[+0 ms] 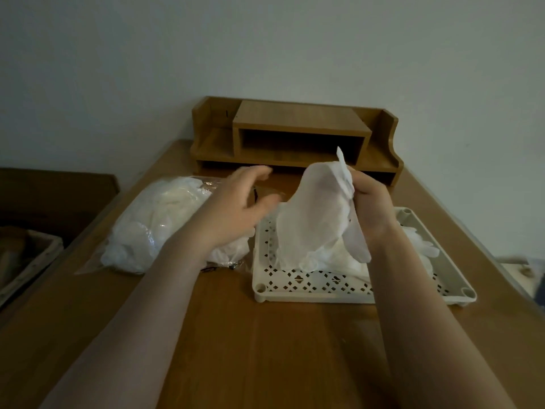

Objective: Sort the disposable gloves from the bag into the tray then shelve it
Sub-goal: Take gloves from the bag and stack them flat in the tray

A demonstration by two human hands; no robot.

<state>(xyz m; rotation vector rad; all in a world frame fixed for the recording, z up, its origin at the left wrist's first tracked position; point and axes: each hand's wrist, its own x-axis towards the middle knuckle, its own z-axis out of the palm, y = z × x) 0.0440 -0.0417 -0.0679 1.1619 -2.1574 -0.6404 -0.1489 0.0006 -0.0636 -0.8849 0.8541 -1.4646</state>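
While a wooden shelf unit [295,137] waits at the table's [265,349] far edge, the glove bag [165,222] lies left of the tray [348,293]. Her right hand [371,202] pinches a glove [312,214] above the tray, ready to drop; her left hand [236,208] hovers spread, empty.

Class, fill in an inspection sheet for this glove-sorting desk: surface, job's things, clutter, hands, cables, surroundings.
Surface: wooden desk, bare at the near edge.
Job's things: clear bag of gloves at left; white perforated tray at right, gloves in it; wooden shelf behind, cubby empty.
Clutter: small dark item by the bag, unclear.
Hands: left hand open over the bag; right hand grips a glove above the tray.
Cables: nothing seen.
Surroundings: plain wall; basket at left.
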